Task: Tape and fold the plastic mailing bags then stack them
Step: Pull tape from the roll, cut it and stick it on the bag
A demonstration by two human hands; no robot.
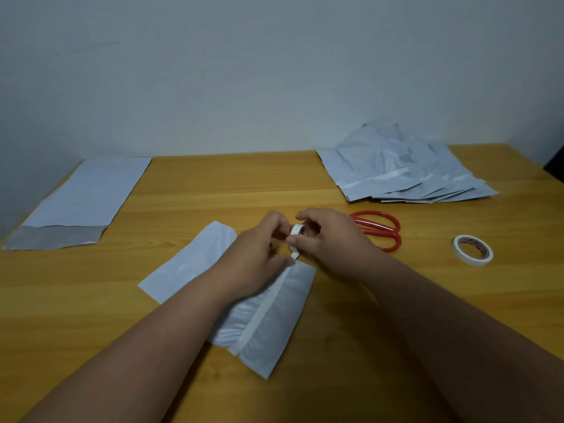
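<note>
The right hand (329, 239) curls its fingers and thumb around 1 small roll of white tape (297, 232), holding it up just above the table. A short tail of tape runs down from the roll to the near edge of the bag below. The left hand (259, 254) sits just left of the right one, its thumb and forefinger pinching at the tape end beside the roll, while its heel rests on the folded bag (262, 315).

That bag, 1 white plastic mailer, lies under both hands at a slant, with 1 long strip of white tape (264, 312) running along its seam toward the person.

Just beyond the right hand lies 1 pair of red-handled scissors (378, 228), partly hidden by it. Farther right of that hand is a 2nd roll of tape (471, 250), lying flat. Beyond and right of the hands a loose pile of bags (403, 172) is fanned out; their number cannot be counted. Far left of the left hand lies 1 flat bag (82, 199) with a grey flap.

Everything rests on a yellow wood-grain table (183, 193) set against a plain pale wall (244, 71).
</note>
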